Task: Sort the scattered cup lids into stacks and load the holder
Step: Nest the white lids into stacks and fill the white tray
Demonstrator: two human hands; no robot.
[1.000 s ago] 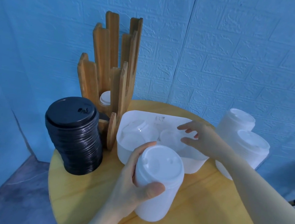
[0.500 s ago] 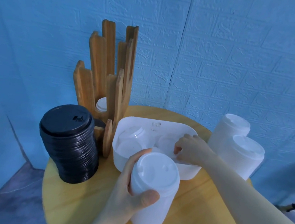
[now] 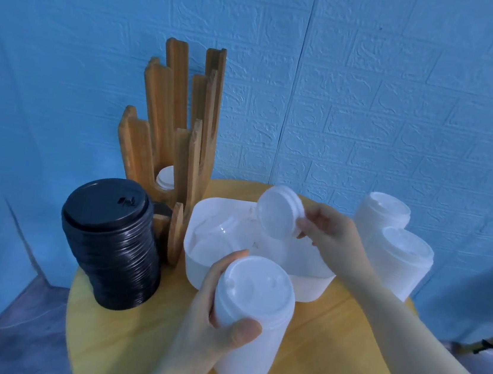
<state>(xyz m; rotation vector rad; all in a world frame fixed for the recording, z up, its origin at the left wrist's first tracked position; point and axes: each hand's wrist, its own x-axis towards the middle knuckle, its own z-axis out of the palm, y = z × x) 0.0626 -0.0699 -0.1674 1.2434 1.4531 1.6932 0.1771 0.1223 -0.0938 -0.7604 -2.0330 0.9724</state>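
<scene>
Plastic, white and smooth, makes up most of what lies before you. Your left hand (image 3: pixel 216 323) curls round a tall stack of white lids (image 3: pixel 249 317), thumb across its near side and fingers behind; the top lid is a round dome with a raised sip spout. The stack stands on the round wooden table (image 3: pixel 327 352), whose top shows a yellow grain.

Your right hand (image 3: pixel 329 234) pinches a single translucent lid (image 3: pixel 277 212) by its rim, tilted with its hollow side toward you, above the white tub (image 3: pixel 198 261).

Tub: rectangular with rounded corners, matte walls, just beyond your left hand and under your right. It holds more loose clear and white lids (image 3: pixel 220 236), jumbled.

Wooden holder (image 3: pixel 173 115): upright slats of uneven height, beyond and left of your left hand, touching the tub's left wall or just beside it; you cannot tell which. One white lid (image 3: pixel 165 178) sits low in a compartment between the slats, and a dark lid shows at its base.

Black lid stack (image 3: pixel 110 244): glossy, ribbed along its side, left of your left hand and in front of the holder.

Two further white lid stacks (image 3: pixel 395 251): right of your right hand, near the table edge, your forearm crossing in front of the nearer one.

Backdrop: blue wall (image 3: pixel 374 93) embossed in a brick pattern.
</scene>
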